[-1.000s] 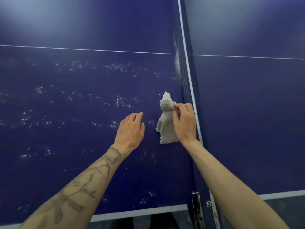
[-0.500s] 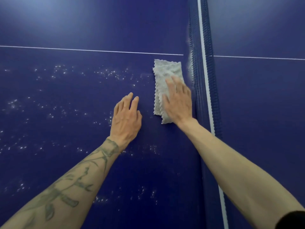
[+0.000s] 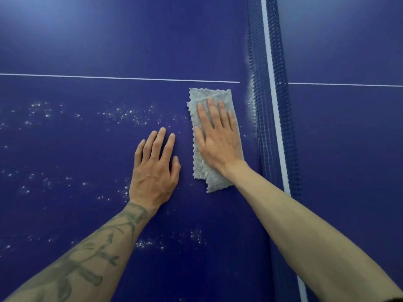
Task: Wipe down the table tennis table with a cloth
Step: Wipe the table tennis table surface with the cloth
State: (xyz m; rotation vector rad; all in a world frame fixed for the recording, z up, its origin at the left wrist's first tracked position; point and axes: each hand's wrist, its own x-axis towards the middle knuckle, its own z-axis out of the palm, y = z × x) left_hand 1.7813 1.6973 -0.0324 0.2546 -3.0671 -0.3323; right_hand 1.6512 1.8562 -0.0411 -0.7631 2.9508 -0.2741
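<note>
A folded light grey cloth (image 3: 204,171) lies flat on the dark blue table tennis table (image 3: 87,51), just left of the net. My right hand (image 3: 218,140) presses on the cloth with straight, spread fingers. My left hand (image 3: 154,171) rests flat on the bare table just left of the cloth, fingers straight. White specks of dust (image 3: 122,115) are scattered over the surface to the left and below my hands.
The net (image 3: 270,105) with its white top band runs from top to bottom at the right of the cloth. A thin white centre line (image 3: 109,77) crosses the table just beyond the cloth. White dust clings along the net's left side.
A second ago my right hand pinched the bunched cloth near the table's edge. The cloth now lies spread flat further up the table, under my flat right palm. My left hand moved forward too.
</note>
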